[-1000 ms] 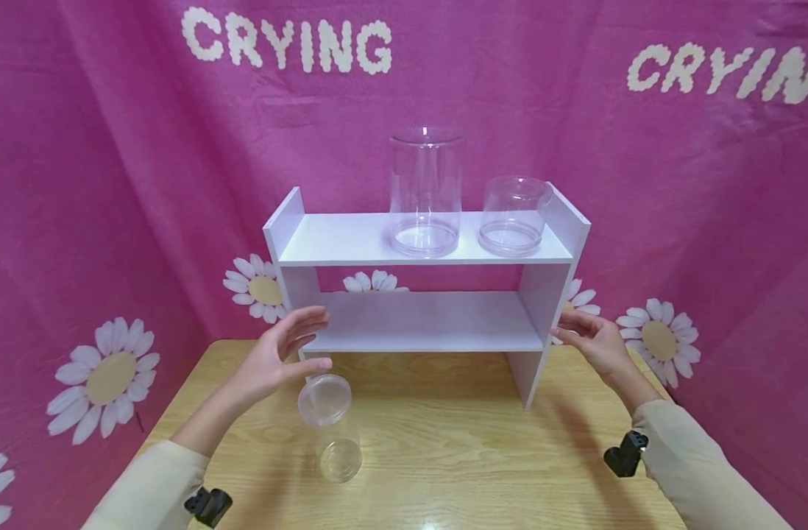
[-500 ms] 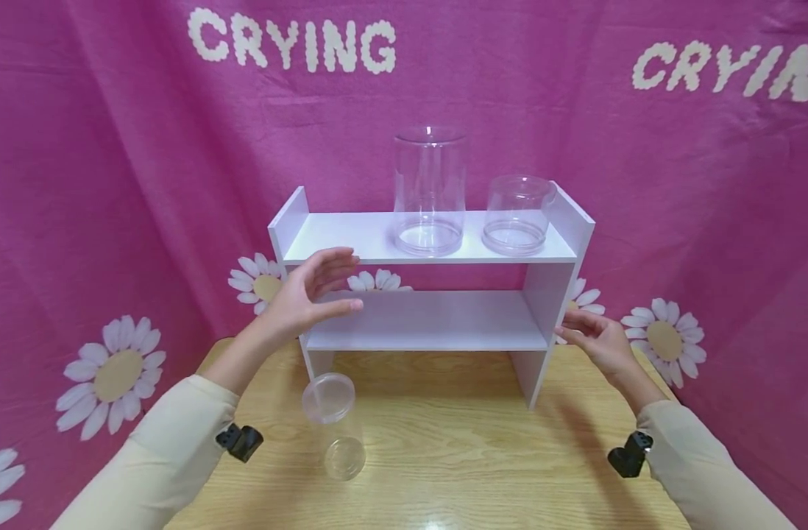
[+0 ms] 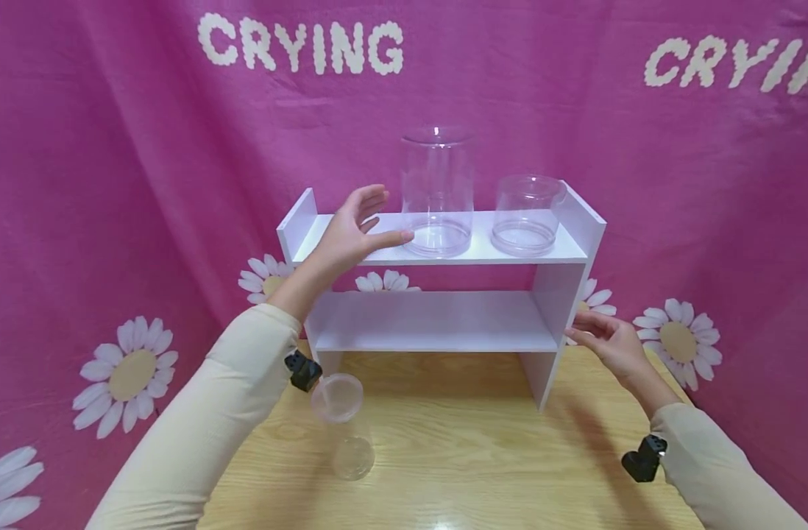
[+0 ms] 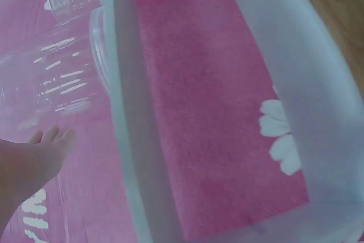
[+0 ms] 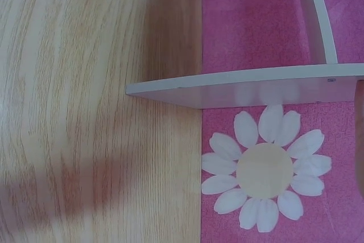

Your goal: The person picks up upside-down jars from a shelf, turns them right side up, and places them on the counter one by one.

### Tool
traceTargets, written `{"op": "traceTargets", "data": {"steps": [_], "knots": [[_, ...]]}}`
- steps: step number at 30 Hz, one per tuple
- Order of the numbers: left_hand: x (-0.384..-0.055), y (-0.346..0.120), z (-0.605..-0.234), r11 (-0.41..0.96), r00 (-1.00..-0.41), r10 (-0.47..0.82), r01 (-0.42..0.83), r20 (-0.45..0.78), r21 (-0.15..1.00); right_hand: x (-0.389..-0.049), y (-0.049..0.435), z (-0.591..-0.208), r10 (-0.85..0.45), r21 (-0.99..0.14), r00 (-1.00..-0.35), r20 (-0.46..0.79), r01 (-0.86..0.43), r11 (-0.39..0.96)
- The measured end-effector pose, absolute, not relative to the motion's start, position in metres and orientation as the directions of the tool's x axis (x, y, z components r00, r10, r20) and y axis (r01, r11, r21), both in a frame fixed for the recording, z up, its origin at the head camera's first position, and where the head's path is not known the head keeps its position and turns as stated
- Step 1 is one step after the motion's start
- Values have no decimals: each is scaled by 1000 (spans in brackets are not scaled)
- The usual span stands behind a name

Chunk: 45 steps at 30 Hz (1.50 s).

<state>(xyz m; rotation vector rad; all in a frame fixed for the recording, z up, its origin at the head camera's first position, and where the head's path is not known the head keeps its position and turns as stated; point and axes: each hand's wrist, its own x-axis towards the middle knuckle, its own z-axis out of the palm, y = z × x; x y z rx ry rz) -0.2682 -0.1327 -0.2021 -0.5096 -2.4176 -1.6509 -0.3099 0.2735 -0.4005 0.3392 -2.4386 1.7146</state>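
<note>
At the upper board of a white two-tier shelf, my left hand hovers with fingers and thumb spread apart, holding nothing. Its thumb tip overlaps the lower left side of a tall clear cylindrical jar in the head view. The left wrist view also has this hand just beside the tall jar. A shorter clear jar stands to the right on the same board. My right hand rests its fingertips against the shelf's outer right side; only a sliver shows in the right wrist view.
A slim clear container with a pale rim stands on the wooden table, below the left forearm. The shelf's right side panel reaches down to the table. A pink flowered cloth hangs behind.
My left hand has risen from beside the slim container, up and to the right, to the tall jar on the upper board. The right hand has stayed at the shelf's side.
</note>
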Motion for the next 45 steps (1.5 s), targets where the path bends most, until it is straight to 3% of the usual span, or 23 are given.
{"op": "traceTargets", "data": {"steps": [7,20,29,36,45], "knots": [[-289,-105,-177,387,-951,101,307,292,869,-309,276,-401,-113,-921,-955,273,-294,258],[-317,-82,-147,337,-984,8,168,176,926,-311,277,-401,-117,-903,-959,257,-282,324],[-321,-78,-145,226,-967,28,251,251,941,-310,278,-396,-102,-864,-970,223,-245,440],[-309,-89,-142,297,-973,-16,214,229,931,-311,274,-394,-109,-867,-969,221,-246,434],[-273,-105,-138,292,-969,2,238,248,926,-303,271,-392,-95,-860,-964,246,-263,437]]}}
